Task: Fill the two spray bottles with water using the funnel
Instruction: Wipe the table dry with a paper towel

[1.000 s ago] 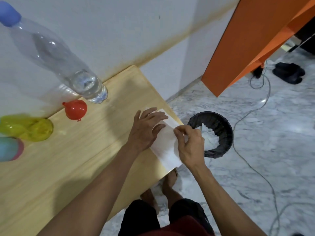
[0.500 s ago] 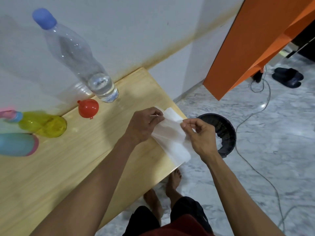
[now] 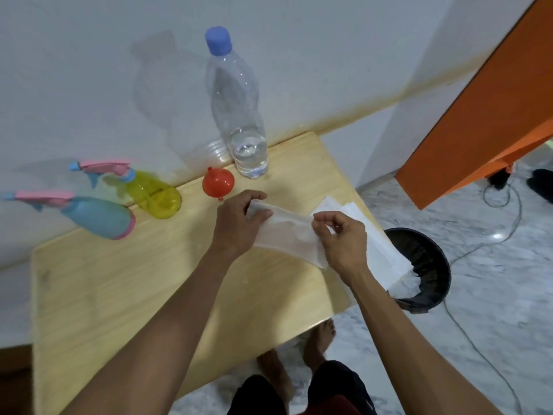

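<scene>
Your left hand (image 3: 236, 226) and right hand (image 3: 341, 238) are each pinching an end of a thin white tissue (image 3: 287, 235), holding it stretched between them above the wooden table (image 3: 119, 295). Just beyond your left hand, the red funnel (image 3: 218, 181) is lying near the water bottle (image 3: 236, 109). Farther left, the yellow spray bottle (image 3: 152, 193) and blue spray bottle (image 3: 95, 217) are standing. Right of your right hand, a black bin (image 3: 428, 271) is sitting.

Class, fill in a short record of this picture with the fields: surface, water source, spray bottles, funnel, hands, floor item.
surface: wooden table against a white wall
water source: clear bottle, blue cap on, little water left
spray bottles: yellow one and blue one, both with pink heads fitted
funnel: red funnel, beside the clear bottle
hands: left hand and right hand pinch a white tissue
floor item: black bin
</scene>
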The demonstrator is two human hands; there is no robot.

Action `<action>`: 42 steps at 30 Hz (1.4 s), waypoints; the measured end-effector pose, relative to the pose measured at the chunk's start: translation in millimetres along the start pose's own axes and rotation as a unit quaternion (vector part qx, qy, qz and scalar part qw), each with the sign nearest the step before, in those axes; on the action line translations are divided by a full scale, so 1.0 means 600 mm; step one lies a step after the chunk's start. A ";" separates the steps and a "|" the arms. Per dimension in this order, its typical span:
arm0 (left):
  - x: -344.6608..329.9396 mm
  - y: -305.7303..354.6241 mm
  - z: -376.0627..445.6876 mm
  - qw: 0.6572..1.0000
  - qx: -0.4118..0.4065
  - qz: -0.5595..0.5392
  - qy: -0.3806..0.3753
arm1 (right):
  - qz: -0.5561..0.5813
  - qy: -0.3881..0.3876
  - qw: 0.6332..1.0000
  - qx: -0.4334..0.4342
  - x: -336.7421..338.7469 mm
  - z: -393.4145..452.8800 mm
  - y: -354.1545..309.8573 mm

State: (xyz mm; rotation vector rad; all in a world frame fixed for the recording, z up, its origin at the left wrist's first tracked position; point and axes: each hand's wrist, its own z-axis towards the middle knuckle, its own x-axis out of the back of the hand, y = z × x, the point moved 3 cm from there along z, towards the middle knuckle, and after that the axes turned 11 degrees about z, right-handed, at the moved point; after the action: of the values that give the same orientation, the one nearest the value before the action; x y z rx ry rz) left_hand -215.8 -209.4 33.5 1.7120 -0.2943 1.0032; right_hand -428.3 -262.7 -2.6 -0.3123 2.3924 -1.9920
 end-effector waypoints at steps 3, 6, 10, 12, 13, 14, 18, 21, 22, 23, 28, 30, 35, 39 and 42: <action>0.026 -0.040 -0.001 0.999 0.030 0.015 0.026 | -0.041 -0.031 0.999 0.006 -0.055 -0.001 0.006; 0.040 -0.078 0.003 0.998 0.039 0.042 0.018 | -0.081 -0.044 0.996 0.019 -0.105 -0.005 0.017; 0.042 -0.124 0.013 0.997 0.035 0.075 0.014 | -0.108 -0.042 0.991 0.060 -0.154 -0.005 0.033; 0.034 -0.143 0.020 0.996 0.022 0.084 0.012 | -0.136 -0.046 0.986 0.086 -0.174 -0.002 0.045; 0.029 -0.151 0.025 0.996 0.013 0.093 0.010 | -0.153 -0.045 0.981 0.110 -0.183 0.000 0.051; 0.022 -0.158 0.029 0.995 0.001 0.103 0.006 | -0.167 -0.043 0.976 0.135 -0.190 0.002 0.059; -0.005 -0.178 0.039 0.991 -0.049 0.124 -0.007 | -0.204 -0.029 0.959 0.192 -0.204 0.009 0.092; -0.025 -0.192 0.039 0.981 -0.101 0.166 -0.015 | -0.242 -0.006 0.943 0.228 -0.211 0.004 0.105; -0.030 -0.197 0.038 0.974 -0.120 0.190 -0.017 | -0.261 0.003 0.936 0.234 -0.214 0.000 0.108; -0.036 -0.202 0.037 0.966 -0.140 0.214 -0.021 | -0.281 0.008 0.930 0.237 -0.217 -0.005 0.110; -0.060 -0.229 0.036 0.941 -0.185 0.267 -0.097 | -0.365 0.003 0.897 0.249 -0.226 -0.023 0.133; -0.066 -0.242 0.035 0.929 -0.195 0.292 -0.114 | -0.397 -0.007 0.888 0.234 -0.232 -0.032 0.140; -0.069 -0.262 0.032 0.901 -0.222 0.347 -0.133 | -0.468 -0.055 0.865 0.172 -0.243 -0.043 0.147; -0.065 -0.266 0.029 0.896 -0.212 0.363 -0.144 | -0.495 -0.087 0.853 0.140 -0.249 -0.042 0.158; -0.062 -0.273 0.026 0.889 -0.215 0.376 -0.147 | -0.502 -0.089 0.849 0.139 -0.256 -0.047 0.163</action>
State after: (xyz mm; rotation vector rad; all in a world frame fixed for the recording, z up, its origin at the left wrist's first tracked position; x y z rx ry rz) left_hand -127.7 -169.4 -104.8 1.3302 -1.3557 1.0970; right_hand -296.0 -194.0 -110.8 -1.9450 1.8926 -2.3798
